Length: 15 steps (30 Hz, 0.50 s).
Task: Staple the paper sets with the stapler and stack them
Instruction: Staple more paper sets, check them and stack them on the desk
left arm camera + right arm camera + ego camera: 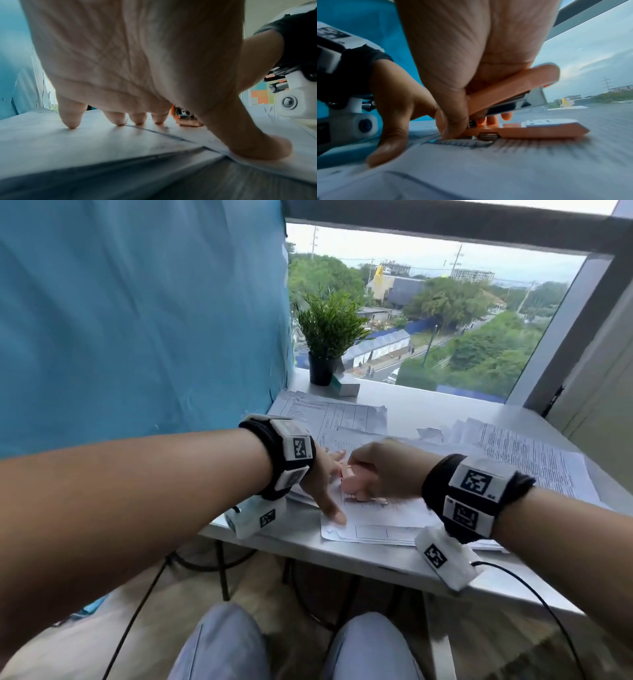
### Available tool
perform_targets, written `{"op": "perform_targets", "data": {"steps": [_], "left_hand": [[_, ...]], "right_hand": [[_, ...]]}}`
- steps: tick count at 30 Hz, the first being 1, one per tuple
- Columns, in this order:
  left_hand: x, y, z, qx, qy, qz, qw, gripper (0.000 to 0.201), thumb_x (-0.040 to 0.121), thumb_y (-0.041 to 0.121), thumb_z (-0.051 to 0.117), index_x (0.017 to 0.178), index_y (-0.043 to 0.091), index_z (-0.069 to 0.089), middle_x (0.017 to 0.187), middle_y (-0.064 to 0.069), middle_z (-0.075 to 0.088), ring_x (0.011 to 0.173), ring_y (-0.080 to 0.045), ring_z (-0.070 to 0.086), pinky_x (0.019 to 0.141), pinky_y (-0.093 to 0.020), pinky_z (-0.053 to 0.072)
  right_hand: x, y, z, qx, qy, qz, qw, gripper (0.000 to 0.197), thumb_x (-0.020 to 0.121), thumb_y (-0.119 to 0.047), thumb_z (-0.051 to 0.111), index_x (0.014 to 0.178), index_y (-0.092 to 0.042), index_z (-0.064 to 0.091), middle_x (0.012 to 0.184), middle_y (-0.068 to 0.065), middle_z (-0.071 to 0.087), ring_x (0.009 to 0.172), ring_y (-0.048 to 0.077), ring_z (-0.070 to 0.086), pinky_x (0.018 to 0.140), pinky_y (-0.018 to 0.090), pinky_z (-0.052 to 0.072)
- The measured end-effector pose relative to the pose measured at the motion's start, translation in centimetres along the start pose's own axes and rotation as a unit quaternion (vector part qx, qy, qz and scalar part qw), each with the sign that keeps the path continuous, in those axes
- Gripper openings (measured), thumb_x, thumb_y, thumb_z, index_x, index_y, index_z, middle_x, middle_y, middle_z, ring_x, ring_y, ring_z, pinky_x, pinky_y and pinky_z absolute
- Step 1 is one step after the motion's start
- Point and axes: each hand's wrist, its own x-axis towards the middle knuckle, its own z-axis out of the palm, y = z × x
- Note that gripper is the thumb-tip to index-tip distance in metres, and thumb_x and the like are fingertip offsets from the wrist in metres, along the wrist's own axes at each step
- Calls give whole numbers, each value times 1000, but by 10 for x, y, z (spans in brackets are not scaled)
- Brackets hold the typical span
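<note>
On white desk (404, 405), papers (376, 518) (printed), window (428, 313)

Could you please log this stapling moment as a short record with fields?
left hand: fingers spread, fingertips and thumb pressing the paper set flat
right hand: grips the orange stapler
stapler: upper arm raised, base lying on the paper set
other papers: printed sheets spread farther back and to the right on the white table
background: potted plant by the window
stapled yet: cannot tell
</note>
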Motion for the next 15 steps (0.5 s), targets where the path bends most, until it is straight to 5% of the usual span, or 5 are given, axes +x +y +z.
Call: {"op": "perform_targets", "data": {"steps": [7,11,15], "left_hand": [[3,0,4,-43,-8,50,998,78,80,62,63,144,24,39,147,0,39,138,-24,34,115,-43,26],[5,0,5,-16,-8,49,999,81,78,68,60,143,26,38,147,0,39,138,-27,34,115,-48,26],[3,1,5,-11,-16,62,998,70,85,62,56,140,21,43,142,-3,47,135,-25,39,114,-42,28]], "right_hand": [[-3,-13,-5,-54,-42,-62,996,35,86,-23,66,115,-19,47,103,-1,61,88,17,54,72,25,37],[-1,-14,1,-62,-38,-45,996,35,86,-29,64,107,-20,37,102,4,64,88,24,60,72,34,47],[-4,-13,5,-155,56,-152,974,35,89,-41,60,103,-18,39,95,0,63,82,22,60,82,35,46]]}}
